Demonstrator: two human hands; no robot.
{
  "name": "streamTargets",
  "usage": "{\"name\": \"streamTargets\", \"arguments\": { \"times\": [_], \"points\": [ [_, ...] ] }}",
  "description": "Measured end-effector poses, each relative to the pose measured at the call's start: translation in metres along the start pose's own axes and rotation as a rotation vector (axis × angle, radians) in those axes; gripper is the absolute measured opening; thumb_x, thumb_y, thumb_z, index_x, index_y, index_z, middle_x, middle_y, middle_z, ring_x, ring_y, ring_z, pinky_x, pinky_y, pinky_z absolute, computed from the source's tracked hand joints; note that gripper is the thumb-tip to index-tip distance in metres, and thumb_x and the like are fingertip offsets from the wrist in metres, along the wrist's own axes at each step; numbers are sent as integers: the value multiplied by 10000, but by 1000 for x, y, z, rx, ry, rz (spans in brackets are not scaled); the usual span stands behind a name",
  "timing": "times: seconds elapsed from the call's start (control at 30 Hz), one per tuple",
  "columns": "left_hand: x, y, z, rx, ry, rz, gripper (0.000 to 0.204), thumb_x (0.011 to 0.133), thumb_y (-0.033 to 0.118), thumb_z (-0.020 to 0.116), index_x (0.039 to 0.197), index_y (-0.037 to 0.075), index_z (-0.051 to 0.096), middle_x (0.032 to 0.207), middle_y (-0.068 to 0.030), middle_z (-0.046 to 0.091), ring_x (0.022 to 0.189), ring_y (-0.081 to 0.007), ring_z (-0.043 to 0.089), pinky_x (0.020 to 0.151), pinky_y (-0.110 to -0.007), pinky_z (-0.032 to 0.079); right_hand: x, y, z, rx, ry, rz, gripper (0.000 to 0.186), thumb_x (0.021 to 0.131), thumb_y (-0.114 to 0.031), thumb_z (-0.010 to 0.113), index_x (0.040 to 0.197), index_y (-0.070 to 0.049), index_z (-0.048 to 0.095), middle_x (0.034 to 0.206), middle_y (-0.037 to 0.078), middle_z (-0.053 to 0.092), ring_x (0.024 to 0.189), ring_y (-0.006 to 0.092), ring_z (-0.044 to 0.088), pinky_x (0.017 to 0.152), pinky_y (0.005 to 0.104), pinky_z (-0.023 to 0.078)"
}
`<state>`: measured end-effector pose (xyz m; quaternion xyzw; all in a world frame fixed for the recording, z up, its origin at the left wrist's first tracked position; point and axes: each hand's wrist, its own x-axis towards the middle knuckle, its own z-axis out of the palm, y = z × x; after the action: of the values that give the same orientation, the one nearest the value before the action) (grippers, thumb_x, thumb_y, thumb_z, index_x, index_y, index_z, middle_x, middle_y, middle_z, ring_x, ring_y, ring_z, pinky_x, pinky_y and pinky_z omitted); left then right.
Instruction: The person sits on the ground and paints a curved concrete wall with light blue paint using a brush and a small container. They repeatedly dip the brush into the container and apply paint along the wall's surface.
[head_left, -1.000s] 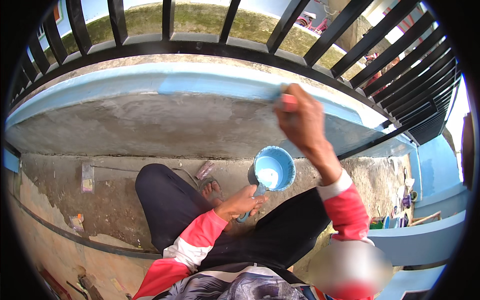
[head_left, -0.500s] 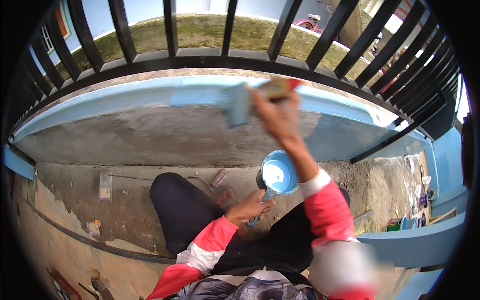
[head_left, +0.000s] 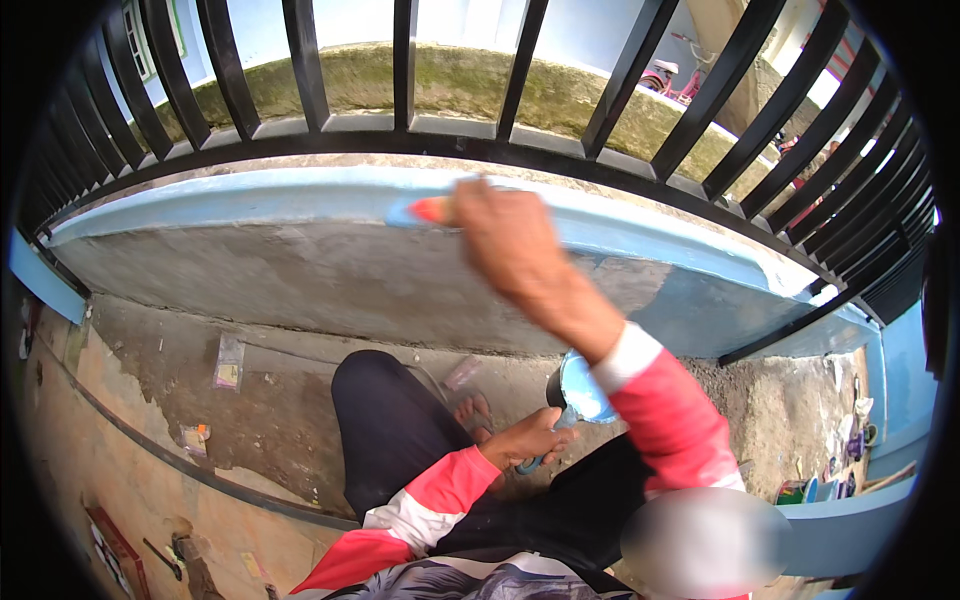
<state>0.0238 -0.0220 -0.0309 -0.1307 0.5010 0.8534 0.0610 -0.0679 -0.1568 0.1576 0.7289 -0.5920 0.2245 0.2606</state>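
My right hand (head_left: 512, 240) is closed round a paintbrush (head_left: 432, 211) at the light blue ledge (head_left: 290, 195) of a low wall. The brush's red handle end points left; its bristles are hidden by the hand. Below, between my knees, my left hand (head_left: 528, 440) grips the blue handle of a dipper (head_left: 588, 392). Light blue paint is inside the dipper, and my right forearm covers part of its rim.
Black fence bars (head_left: 403, 70) rise behind the ledge. The wall face (head_left: 270, 275) is bare grey, with blue paint toward the right. Tins (head_left: 795, 492) and other items stand at the far right. Scraps of packaging (head_left: 228, 362) lie on the floor at left.
My right hand has turned over: the bristles pointed left before, and now the red handle end does. The left hand still holds the dipper. The whole view has shifted a little.
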Motion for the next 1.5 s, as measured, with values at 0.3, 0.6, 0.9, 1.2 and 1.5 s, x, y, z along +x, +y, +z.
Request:
{"name": "streamTargets", "arguments": {
  "times": [0.3, 0.6, 0.9, 1.2, 1.5],
  "points": [
    [-4, 0, -7, 51, 32, 119, 287, 944, 276, 645, 1094, 42, 576, 745, -29, 577, 518, -100, 502, 441, -266, 398, 81, -99, 9, 712, 339, 253, 207, 811, -35, 637, 985, 71, 606, 862, 216, 679, 591, 259, 662, 519, 405, 519],
    [-4, -11, -11, 77, 17, 144, 335, 937, 336, 642, 1088, 42, 589, 784, -50, 627, 505, -99, 508, 426, -264, 393, 35, -47, 11, 1695, 471, 1147, 120, 892, 0, 614, 962, 94, 592, 831, 161, 679, 624, 229, 713, 486, 290, 580],
    [9, -16, -8, 90, 8, 80, 277, 947, 272, 638, 996, 25, 524, 718, -27, 558, 489, -96, 488, 417, -272, 384, 41, -20, 26, 1555, 487, 1219, 203, 889, -24, 626, 998, 141, 576, 863, 189, 681, 654, 262, 730, 501, 297, 602],
    [0, -11, -7, -27, 63, -16, 211, 959, 174, 612, 889, 39, 465, 670, 2, 476, 499, -85, 472, 428, -269, 385, -13, 46, -2, 1265, 423, 1220, 219, 900, -149, 675, 955, 59, 637, 836, 151, 691, 576, 218, 701, 447, 285, 550],
    [2, -8, -7, -53, 7, -77, 192, 985, 189, 625, 1030, 52, 499, 692, 8, 458, 523, -98, 458, 493, -259, 376, -140, 175, -104, 898, 475, 1355, 241, 925, -186, 664, 1013, 38, 648, 877, 134, 692, 587, 188, 674, 460, 274, 533]
  ]
}}
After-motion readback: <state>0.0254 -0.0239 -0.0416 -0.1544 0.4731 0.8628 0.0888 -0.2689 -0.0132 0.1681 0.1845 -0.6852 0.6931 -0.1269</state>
